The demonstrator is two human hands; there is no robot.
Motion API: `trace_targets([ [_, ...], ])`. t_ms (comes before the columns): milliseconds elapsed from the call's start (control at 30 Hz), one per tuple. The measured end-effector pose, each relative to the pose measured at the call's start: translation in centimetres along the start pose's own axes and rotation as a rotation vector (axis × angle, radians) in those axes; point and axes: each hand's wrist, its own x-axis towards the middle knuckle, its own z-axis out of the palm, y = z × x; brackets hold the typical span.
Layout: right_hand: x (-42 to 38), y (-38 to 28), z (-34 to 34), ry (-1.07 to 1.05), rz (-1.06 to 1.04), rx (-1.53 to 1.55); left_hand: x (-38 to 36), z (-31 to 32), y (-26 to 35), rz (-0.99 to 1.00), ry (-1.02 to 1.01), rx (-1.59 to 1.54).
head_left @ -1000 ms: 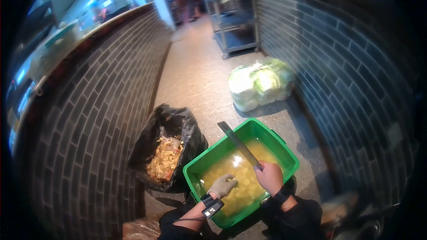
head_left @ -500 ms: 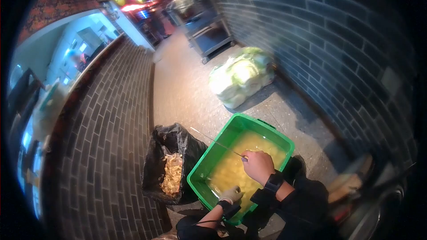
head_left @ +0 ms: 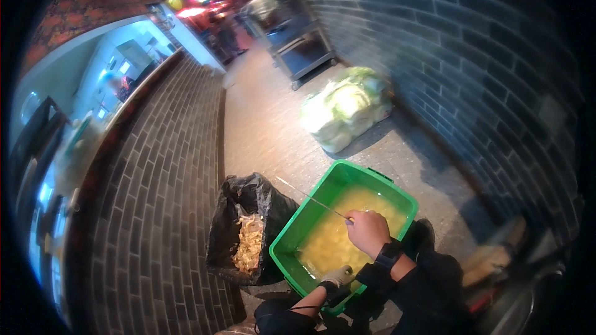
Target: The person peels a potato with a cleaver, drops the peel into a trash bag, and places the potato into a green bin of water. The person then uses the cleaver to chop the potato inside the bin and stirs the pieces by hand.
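Note:
My right hand (head_left: 369,234), bare and with a dark watch at the wrist, is closed around the handle end of a long thin metal blade-like tool (head_left: 313,200). The tool points up and left, across the rim of a green tub (head_left: 282,245). Cloudy liquid with yellowish pieces (head_left: 329,242) fills the lower part of this tub. Low over its near side, my left hand (head_left: 338,276) wears a pale glove with the fingers curled in; I cannot tell what they hold. Left of the tub stands a black bag-lined bin (head_left: 223,217) holding pale yellow-brown scraps (head_left: 249,245).
A plastic-wrapped bundle of pale green cabbages (head_left: 347,108) lies on the floor ahead. Farther off, a wheeled cart (head_left: 301,53) stands against the dark brick wall (head_left: 434,43). At left runs a low brick wall (head_left: 161,149) with a window-like opening above it.
The whole view has shifted slightly, so the scene sits a little farther right. Both hands and the tool keep nearly the same places over the tub.

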Motion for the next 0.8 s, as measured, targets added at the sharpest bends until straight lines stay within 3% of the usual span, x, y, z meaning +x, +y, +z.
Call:
trace_targets([
  [67, 0.1, -0.4, 0.3, 0.009, 0.013, 0.071, 0.0, -0.4, 0.6, 0.005, 0.052, -0.074],
  [133, 0.2, 0.0, 0.7, -0.028, 0.020, -0.043, -0.9, -1.5, 2.6, -0.101, 0.092, -0.038],
  [267, 0.2, 0.2, 1.4, -0.015, -0.006, -0.100, -3.5, -8.8, 7.8, -0.171, 0.243, -0.159],
  [333, 0.3, -0.1, 1.2, 0.041, -0.026, -0.027, -6.8, -14.6, 10.7, -0.285, 0.221, -0.423],
  [400, 0.6, 0.0, 1.5, 0.036, -0.038, -0.053, -3.4, -12.7, 2.2, 0.251, 0.395, -0.571],
  [467, 0.8, 0.7, 2.6, 0.016, -0.034, -0.096, -9.1, -18.6, 9.6, 0.053, 0.362, -1.799],
  [533, 1.1, -0.2, 2.7, -0.016, 0.002, -0.072, -9.6, -20.1, 8.2, 0.143, 0.442, -2.074],
  [667, 1.0, -1.3, 3.7, -0.009, 0.000, -0.011, -7.9, -20.0, 6.4, 0.214, 0.289, -2.296],
  [800, 1.3, -2.4, 5.1, -0.087, 0.016, -0.050, -8.7, -20.1, 7.5, 0.171, 0.341, -2.143],
])
